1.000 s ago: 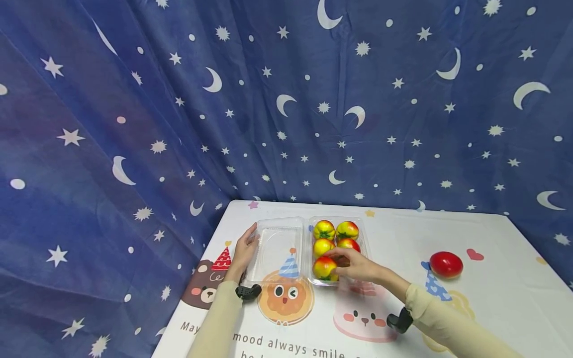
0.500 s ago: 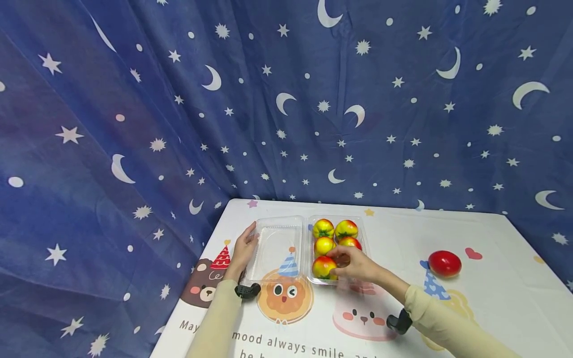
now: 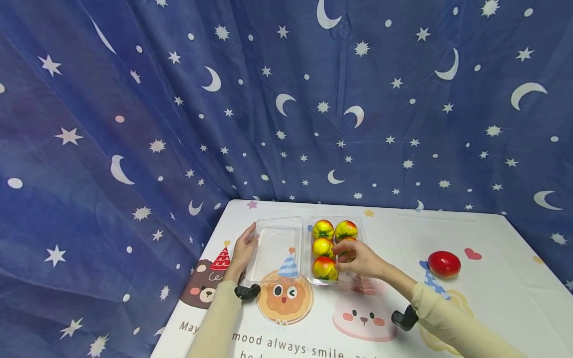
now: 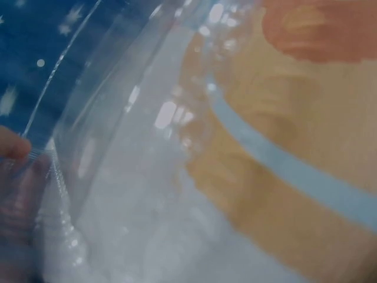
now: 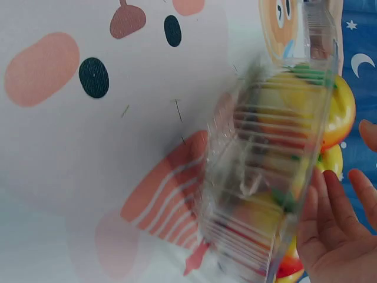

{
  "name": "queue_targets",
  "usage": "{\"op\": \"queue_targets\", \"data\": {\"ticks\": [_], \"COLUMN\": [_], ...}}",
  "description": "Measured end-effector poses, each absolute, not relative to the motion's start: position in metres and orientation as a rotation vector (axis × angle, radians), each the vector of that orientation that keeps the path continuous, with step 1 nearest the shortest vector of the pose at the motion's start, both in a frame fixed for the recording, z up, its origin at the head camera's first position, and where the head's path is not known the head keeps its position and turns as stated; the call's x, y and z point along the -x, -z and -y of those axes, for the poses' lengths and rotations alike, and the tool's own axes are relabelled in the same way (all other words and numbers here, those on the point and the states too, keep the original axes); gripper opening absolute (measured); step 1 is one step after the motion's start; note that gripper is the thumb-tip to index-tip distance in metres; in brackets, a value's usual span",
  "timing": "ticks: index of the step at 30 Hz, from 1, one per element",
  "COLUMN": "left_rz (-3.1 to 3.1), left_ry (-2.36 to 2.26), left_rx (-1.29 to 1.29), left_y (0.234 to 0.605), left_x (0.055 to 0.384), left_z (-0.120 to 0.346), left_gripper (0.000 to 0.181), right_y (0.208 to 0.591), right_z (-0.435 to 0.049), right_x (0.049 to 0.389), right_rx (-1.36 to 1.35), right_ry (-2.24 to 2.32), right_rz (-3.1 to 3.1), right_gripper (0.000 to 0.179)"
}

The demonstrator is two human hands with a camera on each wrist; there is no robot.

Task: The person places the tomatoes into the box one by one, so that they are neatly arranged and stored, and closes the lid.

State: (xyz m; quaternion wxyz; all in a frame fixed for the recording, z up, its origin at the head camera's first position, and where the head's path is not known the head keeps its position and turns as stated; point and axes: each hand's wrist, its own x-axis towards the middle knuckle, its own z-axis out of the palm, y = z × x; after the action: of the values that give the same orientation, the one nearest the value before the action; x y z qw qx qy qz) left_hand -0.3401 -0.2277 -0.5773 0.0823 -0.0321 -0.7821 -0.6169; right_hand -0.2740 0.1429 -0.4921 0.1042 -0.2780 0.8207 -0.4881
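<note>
In the head view's lower centre, the right hand (image 3: 360, 259) has shifted slightly rightward from the lowest fruit (image 3: 324, 269), its fingertips apparently now off it.

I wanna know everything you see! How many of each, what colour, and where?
Fruits: five visible, yellow and red, in the box base; one partly hidden
Box base: one, clear, on the table, right of the lid
Box lid: one, clear, left of the base
Red oval thing: one, red, right side of the table
Tablecloth: one, white, on the table
Printed pictures: several, mixed colours, on the cloth
Printed words: several, dark, near edge
Curtain: count unclear, blue with white moons and stars, behind
Wrist devices: two, black, one per wrist
Sleeves: two, cream, on the arms
Left hand: one, bare, at the lid's left edge
Right hand: one, bare, beside the fruits
</note>
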Motion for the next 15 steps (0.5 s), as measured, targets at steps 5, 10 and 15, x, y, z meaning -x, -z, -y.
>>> {"op": "queue_targets", "data": {"ticks": [5, 10, 15], "left_rz": [2.346, 2.363, 2.357], "left_ry": [1.834, 1.821, 1.814], "left_rx": [0.087, 0.055, 0.061], "left_y": [0.578, 0.578, 0.576], "left_x": [0.341, 0.341, 0.340], "left_z": [0.227, 0.227, 0.227], "left_gripper": [0.049, 0.049, 0.049], "right_y": [0.485, 0.477, 0.471], "right_z": [-0.152, -0.169, -0.197], "right_x": [0.274, 0.273, 0.273], "right_rx": [0.875, 0.849, 0.761], "right_ry": [1.428, 1.438, 1.402], "right_rz": [-2.473, -2.532, -2.611], "right_gripper": [0.034, 0.031, 0.029]}}
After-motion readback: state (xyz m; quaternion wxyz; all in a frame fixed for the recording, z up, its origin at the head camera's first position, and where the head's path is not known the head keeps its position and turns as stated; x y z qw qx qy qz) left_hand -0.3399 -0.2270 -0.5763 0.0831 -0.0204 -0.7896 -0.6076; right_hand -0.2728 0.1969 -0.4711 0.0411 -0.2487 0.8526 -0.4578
